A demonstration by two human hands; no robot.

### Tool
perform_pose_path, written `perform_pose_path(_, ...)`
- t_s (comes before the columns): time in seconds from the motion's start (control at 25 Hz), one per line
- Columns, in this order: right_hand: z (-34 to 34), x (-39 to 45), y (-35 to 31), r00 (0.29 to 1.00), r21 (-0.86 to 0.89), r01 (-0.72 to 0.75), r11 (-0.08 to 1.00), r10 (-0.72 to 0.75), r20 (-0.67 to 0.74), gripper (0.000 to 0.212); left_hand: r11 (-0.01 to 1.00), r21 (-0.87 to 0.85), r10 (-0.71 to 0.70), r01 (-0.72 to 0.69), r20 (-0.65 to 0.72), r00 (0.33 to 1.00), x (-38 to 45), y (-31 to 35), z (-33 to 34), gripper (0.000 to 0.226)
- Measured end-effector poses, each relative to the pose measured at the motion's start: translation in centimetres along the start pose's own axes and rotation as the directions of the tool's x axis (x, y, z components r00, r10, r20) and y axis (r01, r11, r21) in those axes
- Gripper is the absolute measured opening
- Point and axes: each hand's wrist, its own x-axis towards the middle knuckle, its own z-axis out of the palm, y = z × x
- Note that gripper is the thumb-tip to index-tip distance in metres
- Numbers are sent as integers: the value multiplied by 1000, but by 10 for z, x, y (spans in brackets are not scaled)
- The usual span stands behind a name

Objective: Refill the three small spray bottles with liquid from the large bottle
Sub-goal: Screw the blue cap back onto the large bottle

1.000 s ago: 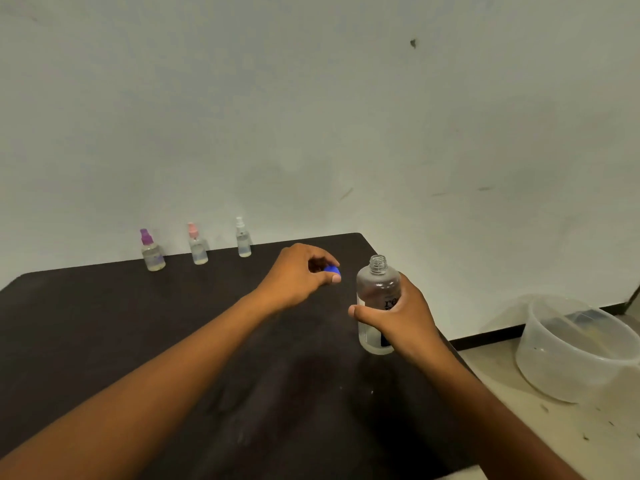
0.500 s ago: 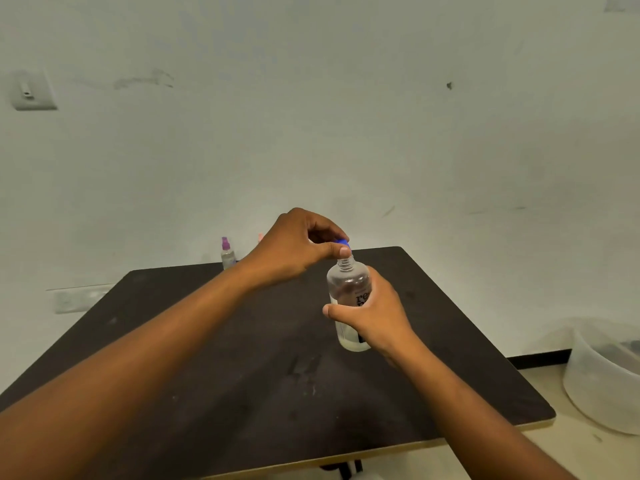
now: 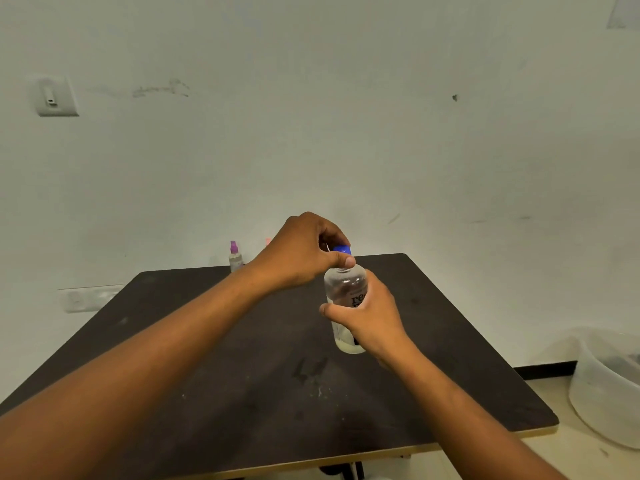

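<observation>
- The right hand is wrapped round the body of the large bottle, fingers and thumb curled on it, holding it upright over the middle of the dark table.
- A shallow layer of pale liquid sits in the bottom of that clear bottle; whether its base touches the tabletop, I can't tell.
- Up top, the left hand pinches the blue cap between thumb and curled fingers, right at the bottle's neck.
- The cap sits at the mouth; seated or just above it, hard to say.
- Back at the table's far edge, by the wall, stands a small spray bottle with a purple top, upright.
- A sliver of pink peeks out behind the left wrist, too hidden to identify.
- Off to the right, on the floor, a translucent plastic tub.
</observation>
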Motion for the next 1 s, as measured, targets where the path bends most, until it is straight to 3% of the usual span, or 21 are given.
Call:
perform_pose_path(0.24, 5, -1, -14, 999, 31, 28, 999, -29, 26, 62, 997, -75, -42, 35, -95, 995, -6, 5, -8, 17)
perform_pose_path(0.56, 3, -10, -58, 984, 134, 30, 991, -53, 171, 60, 962, -273, 40, -27, 43, 998, -29, 15, -62, 21)
perform_pose_path(0.76, 4, -19, -84, 977, 170, 65, 983, -98, 190, 54, 930, -359, 27, -78, -147, 989, -39, 24, -73, 12)
perform_pose_path(1.0, 7, -23, -97, 977, 223, 76, 972, -117, 179, 51, 907, -416, 40, -60, -58, 998, -45, 25, -86, 22)
